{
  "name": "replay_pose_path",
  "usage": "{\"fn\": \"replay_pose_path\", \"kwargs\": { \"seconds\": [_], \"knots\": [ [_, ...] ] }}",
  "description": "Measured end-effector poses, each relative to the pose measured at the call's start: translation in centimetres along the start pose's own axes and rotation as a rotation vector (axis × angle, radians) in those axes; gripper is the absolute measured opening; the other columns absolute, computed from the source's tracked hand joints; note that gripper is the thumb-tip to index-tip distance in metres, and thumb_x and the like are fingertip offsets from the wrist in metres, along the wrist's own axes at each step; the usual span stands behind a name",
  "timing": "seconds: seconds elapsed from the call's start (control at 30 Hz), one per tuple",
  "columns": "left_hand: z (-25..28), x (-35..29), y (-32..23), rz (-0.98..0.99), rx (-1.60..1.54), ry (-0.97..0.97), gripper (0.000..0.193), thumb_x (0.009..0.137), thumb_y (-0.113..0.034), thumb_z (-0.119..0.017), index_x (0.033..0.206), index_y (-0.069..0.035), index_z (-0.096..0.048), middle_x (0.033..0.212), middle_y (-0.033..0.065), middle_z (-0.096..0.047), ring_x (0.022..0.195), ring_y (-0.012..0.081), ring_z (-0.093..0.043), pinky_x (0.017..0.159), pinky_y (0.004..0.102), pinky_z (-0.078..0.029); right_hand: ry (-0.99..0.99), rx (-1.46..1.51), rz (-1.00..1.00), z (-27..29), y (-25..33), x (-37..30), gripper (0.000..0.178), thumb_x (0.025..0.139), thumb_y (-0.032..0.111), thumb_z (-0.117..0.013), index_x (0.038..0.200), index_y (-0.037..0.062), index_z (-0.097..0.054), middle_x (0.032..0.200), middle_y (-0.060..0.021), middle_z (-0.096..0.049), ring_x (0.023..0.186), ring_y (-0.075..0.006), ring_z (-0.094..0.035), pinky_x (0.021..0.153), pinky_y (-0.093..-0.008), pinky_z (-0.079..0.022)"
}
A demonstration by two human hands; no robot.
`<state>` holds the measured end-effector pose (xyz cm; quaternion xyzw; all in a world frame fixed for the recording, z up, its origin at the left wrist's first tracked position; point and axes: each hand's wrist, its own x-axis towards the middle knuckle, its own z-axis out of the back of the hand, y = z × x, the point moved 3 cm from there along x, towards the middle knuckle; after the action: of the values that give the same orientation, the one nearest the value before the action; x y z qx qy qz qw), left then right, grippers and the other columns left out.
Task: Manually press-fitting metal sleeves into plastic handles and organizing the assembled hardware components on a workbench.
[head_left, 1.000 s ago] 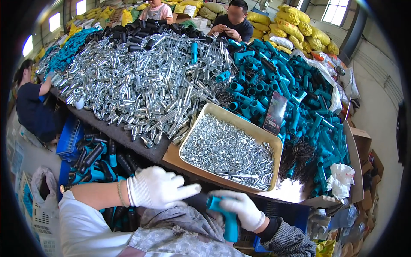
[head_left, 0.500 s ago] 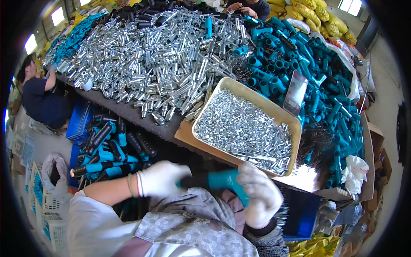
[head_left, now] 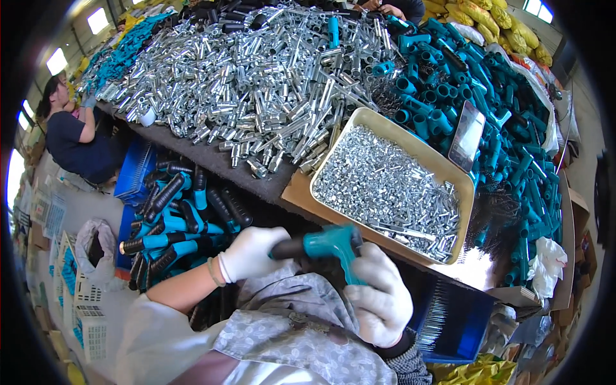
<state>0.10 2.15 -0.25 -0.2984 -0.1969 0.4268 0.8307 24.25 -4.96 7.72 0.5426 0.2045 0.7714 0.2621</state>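
In front of my lap I hold one teal plastic gun-shaped body [head_left: 330, 244] with a black grip end. My left hand [head_left: 255, 255], in a white glove, is closed around the black end. My right hand [head_left: 383, 296], also gloved, has its fingers curled round the bent teal end. The piece lies nearly level between the two hands, slightly blurred. Just beyond them stands a cream tray [head_left: 314, 183] filled with small shiny metal fittings.
Metal tubes and connectors [head_left: 244, 83] are heaped on the table. Teal bodies [head_left: 507, 173] pile up at right beside a phone [head_left: 467, 136]. A blue crate [head_left: 133, 173] and black-gripped teal pieces [head_left: 170, 224] are at left. Another blue bin [head_left: 459, 321] sits lower right. Co-workers are at left and far side.
The held piece has come up and away from my lap, with both hands still on it. My view has shifted, so the table scene sits further right in the picture.
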Motion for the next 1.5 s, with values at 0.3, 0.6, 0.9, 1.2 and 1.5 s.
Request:
{"fn": "replay_pose_path", "kwargs": {
  "seconds": [0.3, 0.6, 0.9, 1.2, 1.5],
  "knots": [
    [-1.9, -1.2, -0.4, -0.144, 0.047, 0.078, 0.022, 0.075, -0.017, -0.075, 0.093, -0.009, -0.064, 0.082, 0.0127, -0.067, 0.074, 0.0333, -0.068, 0.061, 0.0398, -0.053, 0.198, 0.052, 0.009, 0.2, 0.4, 1.1, 0.025, 0.075, 0.011, -0.069, 0.099, 0.0056, -0.074, 0.116, -0.0157, -0.069, 0.117, -0.0423, -0.061, 0.107, -0.0519, -0.044],
    [-2.3, -1.7, -2.4, -0.236, 0.141, 0.254, 0.024, 0.079, -0.024, -0.07, 0.098, -0.011, -0.064, 0.084, 0.01, -0.066, 0.074, 0.0317, -0.068, 0.065, 0.0434, -0.054, 0.03, -0.037, 0.037, -0.2, -0.8, 1.0, 0.013, 0.074, 0.007, -0.07, 0.087, 0.0082, -0.074, 0.091, -0.0089, -0.069, 0.082, -0.0243, -0.068, 0.075, -0.0357, -0.056],
    [1.1, 1.3, -4.5, -0.533, 0.564, 0.117, 0.014, 0.079, -0.019, -0.063, 0.093, -0.016, -0.06, 0.071, -0.0005, -0.055, 0.064, 0.018, -0.063, 0.054, 0.0339, -0.049, 0.719, 0.394, -0.864, -3.6, -7.3, -5.9, 0.058, 0.101, 0.053, -0.048, 0.095, -0.0003, -0.07, 0.073, -0.0176, -0.066, 0.068, -0.0332, -0.061, 0.07, -0.0405, -0.051],
    [9.2, 5.6, 4.0, -0.093, 0.685, -0.342, 0.027, 0.079, -0.014, -0.07, 0.106, -0.014, -0.066, 0.111, 0.0063, -0.063, 0.106, 0.0301, -0.058, 0.091, 0.0422, -0.049, 0.288, 0.747, -1.105, -3.6, -6.9, -6.3, 0.042, 0.088, 0.022, -0.07, 0.119, -0.0013, -0.054, 0.086, -0.0067, -0.063, 0.076, -0.013, -0.059, 0.071, -0.0277, -0.049],
    [10.8, 7.4, 6.7, -0.27, 0.526, -0.183, 0.022, 0.076, -0.012, -0.072, 0.096, -0.011, -0.065, 0.096, 0.006, -0.065, 0.092, 0.0293, -0.059, 0.085, 0.039, -0.051, 0.3, 0.703, -0.956, -5.9, -6.6, -6.1, 0.052, 0.096, 0.032, -0.063, 0.135, -0.0002, -0.051, 0.091, -0.0052, -0.063, 0.079, -0.0117, -0.057, 0.076, -0.0276, -0.048]
  ]
}}
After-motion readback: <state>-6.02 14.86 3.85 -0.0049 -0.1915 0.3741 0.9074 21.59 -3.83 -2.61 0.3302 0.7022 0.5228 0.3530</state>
